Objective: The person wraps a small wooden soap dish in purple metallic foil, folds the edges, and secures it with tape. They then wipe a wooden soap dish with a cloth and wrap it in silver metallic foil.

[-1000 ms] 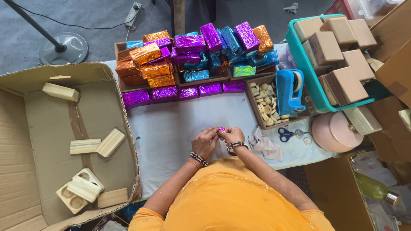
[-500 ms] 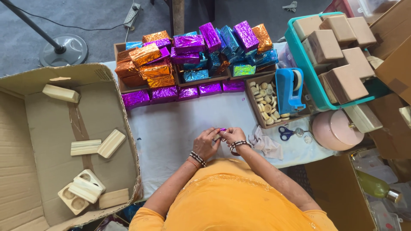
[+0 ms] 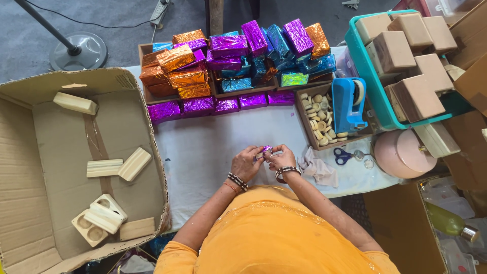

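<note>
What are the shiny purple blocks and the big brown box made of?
The purple blocks look wrapped in metallic foil: crinkly, mirror-bright glints. What's inside is hidden. The big brown box looks like cardboard: dull tan, with a ragged, wavy-layered edge.

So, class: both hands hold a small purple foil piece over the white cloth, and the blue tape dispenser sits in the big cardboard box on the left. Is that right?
Not quite. The head view shows the blue tape dispenser in the small tray of pale round pieces on the right. The big cardboard box holds only pale wooden blocks. The rest stands.

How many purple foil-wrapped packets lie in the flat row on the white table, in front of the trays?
4, side by side: leftmost, second, third, fourth. A fifth purple piece at the right end may belong to the row; partly hidden.
</note>
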